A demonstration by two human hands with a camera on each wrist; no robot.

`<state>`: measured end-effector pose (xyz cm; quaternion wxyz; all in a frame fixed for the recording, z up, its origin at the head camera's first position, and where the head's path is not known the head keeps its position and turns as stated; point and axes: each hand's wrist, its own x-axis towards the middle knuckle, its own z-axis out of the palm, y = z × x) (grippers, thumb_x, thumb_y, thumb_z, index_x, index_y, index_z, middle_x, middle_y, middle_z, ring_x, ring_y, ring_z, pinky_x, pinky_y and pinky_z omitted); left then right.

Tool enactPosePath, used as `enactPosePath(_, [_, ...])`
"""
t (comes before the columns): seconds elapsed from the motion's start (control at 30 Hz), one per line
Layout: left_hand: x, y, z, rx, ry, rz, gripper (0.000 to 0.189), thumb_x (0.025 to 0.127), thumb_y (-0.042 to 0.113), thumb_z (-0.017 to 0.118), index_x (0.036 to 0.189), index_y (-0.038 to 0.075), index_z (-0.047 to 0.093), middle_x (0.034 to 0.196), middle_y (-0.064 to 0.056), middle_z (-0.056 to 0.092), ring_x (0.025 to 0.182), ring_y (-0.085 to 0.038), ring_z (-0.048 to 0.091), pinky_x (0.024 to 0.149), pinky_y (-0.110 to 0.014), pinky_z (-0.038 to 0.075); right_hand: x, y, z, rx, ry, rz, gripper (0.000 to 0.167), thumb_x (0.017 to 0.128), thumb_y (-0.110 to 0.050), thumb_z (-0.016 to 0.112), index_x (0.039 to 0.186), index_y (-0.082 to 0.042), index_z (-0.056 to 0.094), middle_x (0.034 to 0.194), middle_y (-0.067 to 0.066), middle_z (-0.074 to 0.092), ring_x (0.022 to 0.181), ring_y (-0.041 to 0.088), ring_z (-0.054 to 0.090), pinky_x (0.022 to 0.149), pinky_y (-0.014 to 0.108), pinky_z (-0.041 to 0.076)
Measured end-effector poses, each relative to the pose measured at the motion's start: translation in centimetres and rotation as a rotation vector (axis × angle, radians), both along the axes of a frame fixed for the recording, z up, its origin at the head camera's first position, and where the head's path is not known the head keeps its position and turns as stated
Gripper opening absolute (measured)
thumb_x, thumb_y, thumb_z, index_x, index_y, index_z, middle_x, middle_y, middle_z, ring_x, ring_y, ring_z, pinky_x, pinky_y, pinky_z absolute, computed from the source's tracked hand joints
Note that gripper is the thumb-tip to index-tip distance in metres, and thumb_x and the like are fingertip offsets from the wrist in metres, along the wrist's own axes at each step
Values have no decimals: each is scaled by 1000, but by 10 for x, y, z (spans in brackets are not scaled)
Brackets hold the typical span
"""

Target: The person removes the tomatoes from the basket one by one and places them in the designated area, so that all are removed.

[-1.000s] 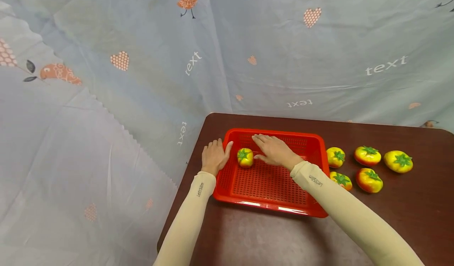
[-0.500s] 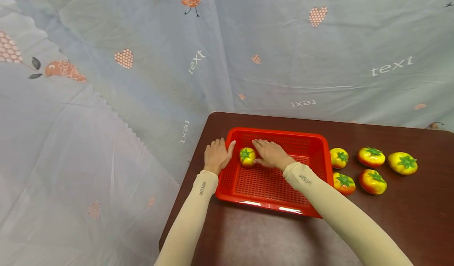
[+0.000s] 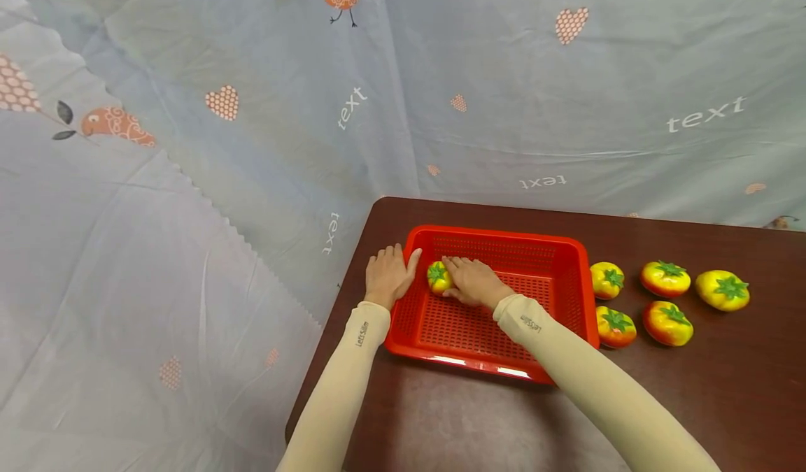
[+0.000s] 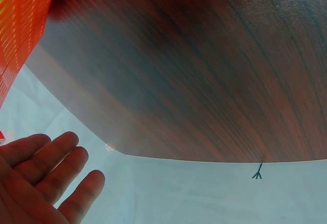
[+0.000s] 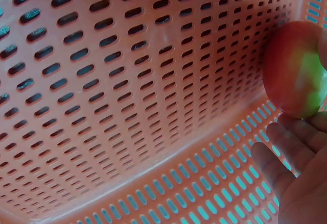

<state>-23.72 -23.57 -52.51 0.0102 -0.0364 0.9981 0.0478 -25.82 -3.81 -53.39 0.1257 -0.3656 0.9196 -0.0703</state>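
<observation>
A red plastic basket (image 3: 469,362) with perforated walls stands on the table. Inside, near its left end, sits a yellow-red persimmon (image 3: 437,278) with a green calyx. My right hand (image 3: 474,282) reaches into the basket and holds this persimmon from its right side. In the right wrist view, the persimmon (image 5: 290,70) lies between the thumb at the frame's edge and the fingers below. My left hand (image 3: 387,276) rests at the basket's left rim, fingers extended along the outside and thumb pointing over the rim. Its fingers (image 4: 82,196) hold nothing in the left wrist view.
Several more persimmons lie right of the basket, among them one close to its wall (image 3: 607,280) and one farthest right (image 3: 723,291). The dark brown table (image 3: 749,381) meets a patterned grey-blue cloth (image 3: 504,73) at the back and left.
My right hand has moved left and closed in on the persimmon in the basket. My left hand has stayed at the rim. The head view has shifted slightly.
</observation>
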Motion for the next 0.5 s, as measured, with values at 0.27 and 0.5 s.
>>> enactPosePath(0.27, [-1, 1, 1, -6, -9, 1, 82, 101, 62, 16, 143, -1, 46, 139, -18, 55, 128, -35, 52, 109, -48, 40, 3, -7, -2, -4, 22, -11, 71, 98, -37, 58, 150, 4, 31, 149, 23, 42, 137, 38, 44, 111, 51, 38])
enactPosePath(0.5, [0, 1, -1, 0, -3, 4, 81, 101, 62, 17, 143, -1, 46, 139, -18, 55, 128, -35, 52, 109, -49, 39, 7, -12, -7, 18, 61, -18, 69, 98, -35, 58, 150, 4, 31, 150, 23, 41, 137, 36, 44, 111, 50, 39])
